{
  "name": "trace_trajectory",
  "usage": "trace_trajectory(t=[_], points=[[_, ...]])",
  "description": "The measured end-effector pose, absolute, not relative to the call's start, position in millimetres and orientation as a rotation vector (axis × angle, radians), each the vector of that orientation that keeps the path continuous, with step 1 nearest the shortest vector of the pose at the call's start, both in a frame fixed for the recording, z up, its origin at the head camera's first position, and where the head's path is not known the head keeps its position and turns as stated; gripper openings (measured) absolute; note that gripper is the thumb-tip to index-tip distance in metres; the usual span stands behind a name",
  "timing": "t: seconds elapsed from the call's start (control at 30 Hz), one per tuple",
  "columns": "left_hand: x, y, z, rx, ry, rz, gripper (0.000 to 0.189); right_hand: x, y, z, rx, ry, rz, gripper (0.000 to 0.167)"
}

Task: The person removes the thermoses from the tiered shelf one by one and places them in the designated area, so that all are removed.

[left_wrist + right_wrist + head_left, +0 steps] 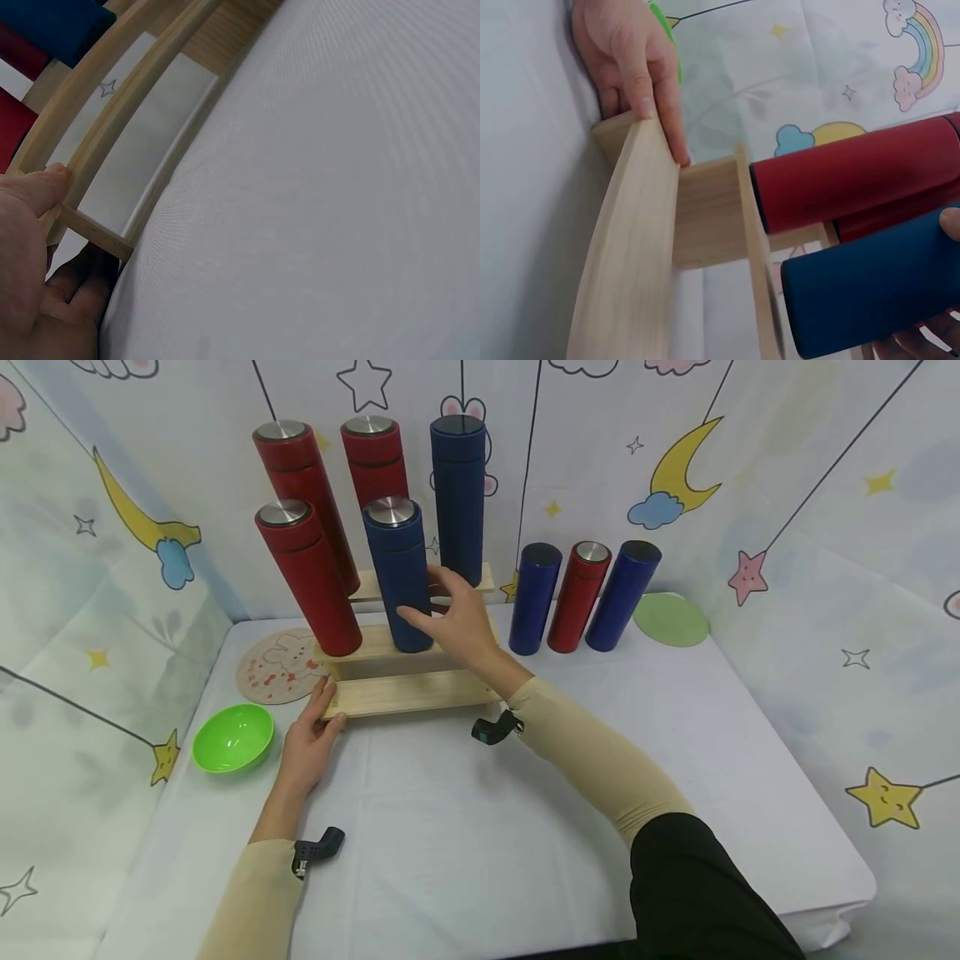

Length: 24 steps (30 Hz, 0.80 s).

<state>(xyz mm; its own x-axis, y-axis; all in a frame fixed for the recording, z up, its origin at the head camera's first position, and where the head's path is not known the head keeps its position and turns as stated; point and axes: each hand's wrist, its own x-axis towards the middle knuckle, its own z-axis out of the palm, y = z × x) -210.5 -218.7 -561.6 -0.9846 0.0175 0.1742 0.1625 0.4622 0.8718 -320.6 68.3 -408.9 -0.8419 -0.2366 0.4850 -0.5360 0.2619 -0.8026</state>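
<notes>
Pinching blue flask (401, 585) in right hand (465, 618), thumb on near side, fingers round right and far side. Gripping left end of wooden rack (360, 697) with left hand (306, 747), thumb over top of front tier (420, 692), fingers below. Key relation: base of held flask against middle tier (377, 646), right over plank, long axis near upright and square to it. Can't tell whether touching wood or just above. Right hand on flask already, so nearest; left hand lower, to the flask's left and closer to the body. Next out: red flask (311, 581) upright on the same tier's left end, with gap between it and blue one. Behind, on back tier (367, 587): two red flasks (303, 477) and rear blue flask (459, 493), upright. Off to the right, on worktop (420, 827): blue, red, blue in standing trio (579, 597), close together, well apart from left hand. Also there: green bowl (234, 739) left, green mat (671, 620) far right.
</notes>
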Motion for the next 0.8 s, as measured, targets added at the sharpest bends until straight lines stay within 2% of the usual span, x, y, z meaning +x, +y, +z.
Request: trace_trajectory(t=[0.8], points=[[-210.2,-218.9,-561.3,-0.143,-2.546,-1.585,0.062,-303.0,126.0,-403.9,0.636,-2.238,1.544,0.061]])
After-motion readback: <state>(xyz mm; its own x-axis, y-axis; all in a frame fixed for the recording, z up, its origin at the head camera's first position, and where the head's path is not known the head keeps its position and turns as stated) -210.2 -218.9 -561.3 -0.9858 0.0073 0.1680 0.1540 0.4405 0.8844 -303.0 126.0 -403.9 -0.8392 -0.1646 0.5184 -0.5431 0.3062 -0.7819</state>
